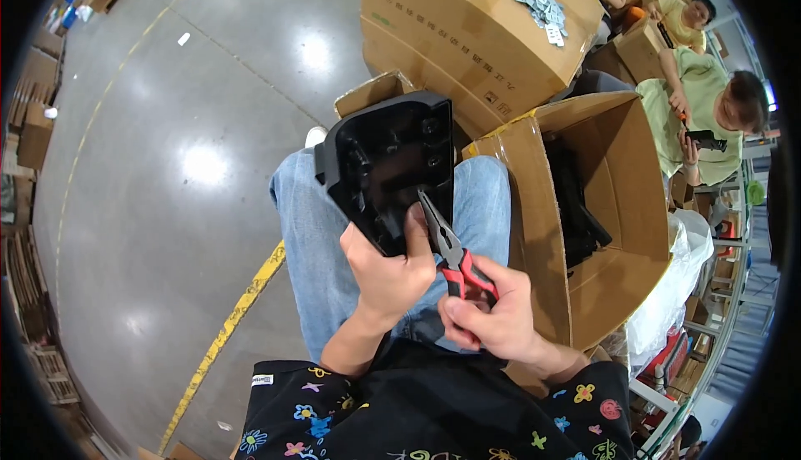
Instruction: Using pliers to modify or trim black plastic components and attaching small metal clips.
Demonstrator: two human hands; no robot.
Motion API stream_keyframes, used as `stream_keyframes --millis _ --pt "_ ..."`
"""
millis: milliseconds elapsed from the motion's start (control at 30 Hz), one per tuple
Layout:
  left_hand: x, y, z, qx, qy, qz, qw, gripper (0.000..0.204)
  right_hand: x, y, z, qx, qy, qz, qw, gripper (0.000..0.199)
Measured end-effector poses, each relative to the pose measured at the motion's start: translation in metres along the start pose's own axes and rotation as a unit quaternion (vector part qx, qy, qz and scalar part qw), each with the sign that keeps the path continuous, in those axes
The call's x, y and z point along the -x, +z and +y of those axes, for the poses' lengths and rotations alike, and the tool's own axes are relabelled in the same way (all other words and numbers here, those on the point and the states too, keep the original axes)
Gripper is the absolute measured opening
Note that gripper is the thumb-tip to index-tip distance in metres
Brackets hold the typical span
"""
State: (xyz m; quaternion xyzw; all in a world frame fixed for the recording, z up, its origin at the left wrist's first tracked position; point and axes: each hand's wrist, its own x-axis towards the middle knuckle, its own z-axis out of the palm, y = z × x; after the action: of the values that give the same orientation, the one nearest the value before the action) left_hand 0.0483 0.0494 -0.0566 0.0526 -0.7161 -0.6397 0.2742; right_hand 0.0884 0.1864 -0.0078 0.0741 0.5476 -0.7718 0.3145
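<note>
A glossy black plastic housing (388, 155) with raised round posts rests above my knees. My left hand (388, 272) grips its lower edge, thumb on the inner face. In my right hand (492, 310) are needle-nose pliers (450, 251) with red and black handles. Their jaws point up and away, the tips lying over the housing beside my left thumb. Whether the tips pinch anything there is too small to tell.
To the right stands an open cardboard box (617, 293) with black parts (576, 209) inside. Ahead, a large closed carton (467, 34) bears a pile of small metal pieces (542, 13). Co-workers sit at the right, one in light green (701, 109). Yellow floor tape (225, 335) runs at left.
</note>
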Motion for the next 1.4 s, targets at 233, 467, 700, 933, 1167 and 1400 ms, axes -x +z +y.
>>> stream_keyframes --millis 233,467,700,933,1167,1400 --pt "-0.007 -0.007 -0.002 -0.048 -0.005 -0.018 0.999 0.015 -0.026 -0.047 -0.028 0.724 -0.373 0.053 0.578 0.048" --pt "-0.012 -0.006 -0.012 -0.059 -0.038 -0.063 0.996 0.016 -0.04 -0.06 -0.058 0.794 -0.409 0.015 0.45 0.052" --pt "-0.02 -0.025 -0.01 0.06 -0.211 -0.052 0.974 0.015 -0.04 -0.054 -0.047 0.608 -0.367 0.156 0.686 0.04" --pt "-0.012 -0.01 -0.003 0.208 -0.2 0.003 0.958 0.013 -0.03 -0.036 0.011 0.229 -0.207 0.106 0.945 0.074" --pt "-0.011 -0.023 -0.041 0.505 -0.173 -0.194 0.823 0.057 -0.022 -0.048 -0.038 0.209 -0.282 0.187 0.918 0.06" --pt "-0.009 -0.007 -0.03 0.681 -0.334 -0.35 0.55 0.077 -0.024 -0.057 -0.103 0.312 -0.292 0.109 0.898 0.053"
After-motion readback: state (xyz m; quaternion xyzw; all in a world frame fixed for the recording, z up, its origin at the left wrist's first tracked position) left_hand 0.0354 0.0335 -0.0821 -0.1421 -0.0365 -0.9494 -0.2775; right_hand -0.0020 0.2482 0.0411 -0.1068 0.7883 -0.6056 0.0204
